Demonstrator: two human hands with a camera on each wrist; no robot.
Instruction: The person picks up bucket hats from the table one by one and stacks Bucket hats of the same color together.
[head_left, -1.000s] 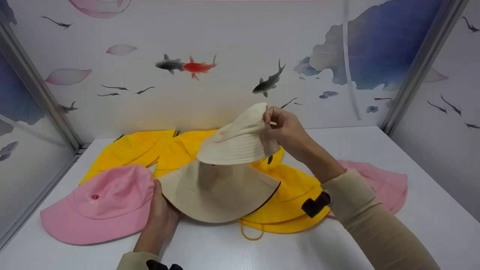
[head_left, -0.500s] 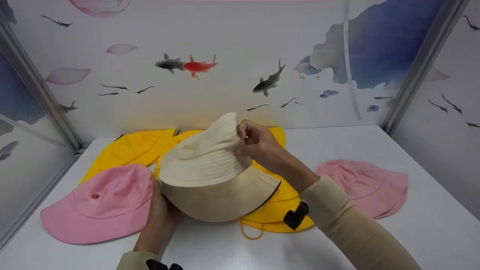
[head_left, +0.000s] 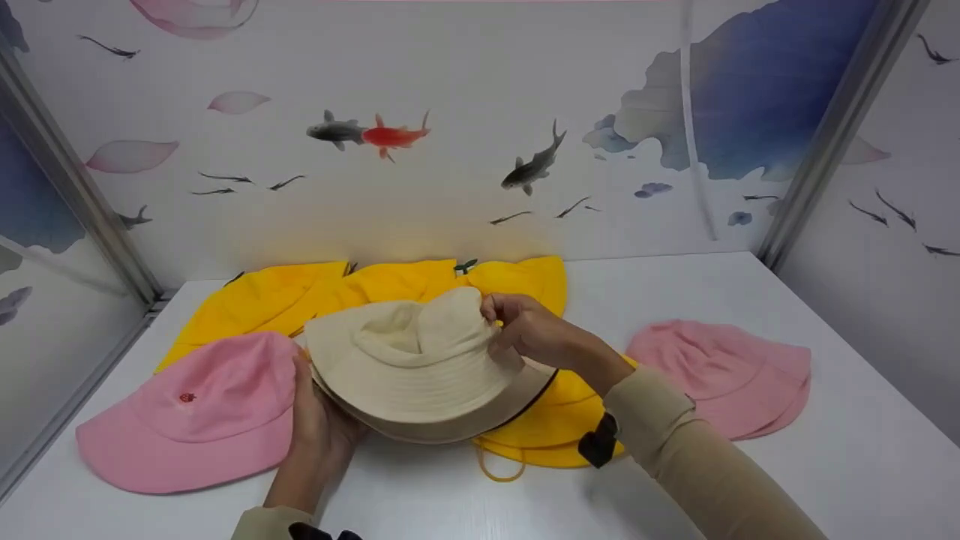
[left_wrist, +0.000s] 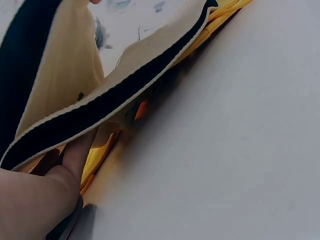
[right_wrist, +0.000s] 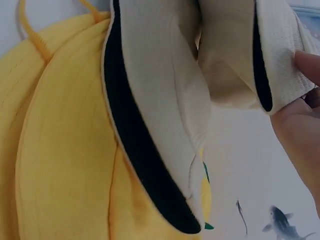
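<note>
A cream bucket hat (head_left: 405,386) with a stitched brim lies low over a tan bucket hat (head_left: 517,405), covering most of it in the head view. My right hand (head_left: 536,330) pinches the cream hat at its right side, and in the right wrist view finger and thumb meet at its dark-trimmed edge. At the left, my left hand (head_left: 319,420) grips the tan hat's brim. The left wrist view shows that hand (left_wrist: 42,200) with its fingers under the dark-banded brim (left_wrist: 100,110). The tan hat's crown is hidden.
Several yellow hats (head_left: 517,281) lie behind and beneath, one with a cord loop (head_left: 499,476) at the front. A pink hat (head_left: 195,420) with a small red motif lies at left, another pink hat (head_left: 727,375) at right. A printed wall (head_left: 450,67) closes the white table's back.
My right hand has brought the cream hat left and down, from above the tan hat to low over it. My left hand and the tan hat stay almost still.
</note>
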